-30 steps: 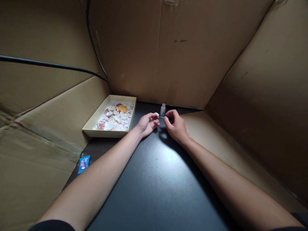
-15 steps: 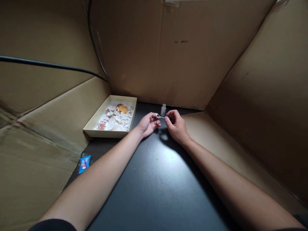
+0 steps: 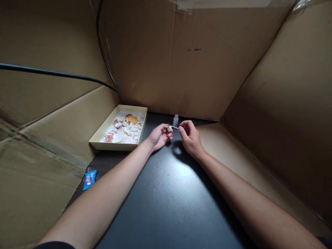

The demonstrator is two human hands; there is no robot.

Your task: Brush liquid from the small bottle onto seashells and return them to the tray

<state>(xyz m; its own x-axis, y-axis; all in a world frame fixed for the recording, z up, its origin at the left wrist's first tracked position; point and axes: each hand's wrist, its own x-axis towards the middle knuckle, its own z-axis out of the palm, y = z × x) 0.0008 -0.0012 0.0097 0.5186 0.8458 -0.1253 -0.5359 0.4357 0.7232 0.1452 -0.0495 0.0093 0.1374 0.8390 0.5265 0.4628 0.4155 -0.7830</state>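
Observation:
Between the fingertips of my left hand (image 3: 160, 137) is a small white shell (image 3: 169, 128), its rounded side showing. My right hand (image 3: 191, 137) pinches a thin, pale stick-like tool (image 3: 175, 127). The tool's far end looks dark and lies along the upper edge of the shell; its exact kind is too small to make out. Just behind the hands, a small clear bottle (image 3: 175, 120) stands upright with no cap visible on it. Both hands are held above the dark table (image 3: 160, 197).
A shallow cream tray (image 3: 114, 146) of many shells stands at the back left. Nearer me lies a blue wrapped packet (image 3: 89, 180), partly beside my left forearm. Cardboard walls (image 3: 197, 76) enclose the table, and a black cable (image 3: 57, 73) crosses the left side.
The shell has been turned in my left hand: its dark opening showed before, and now its white rounded side does. The tool has shifted to the shell's upper edge. The view has tilted slightly.

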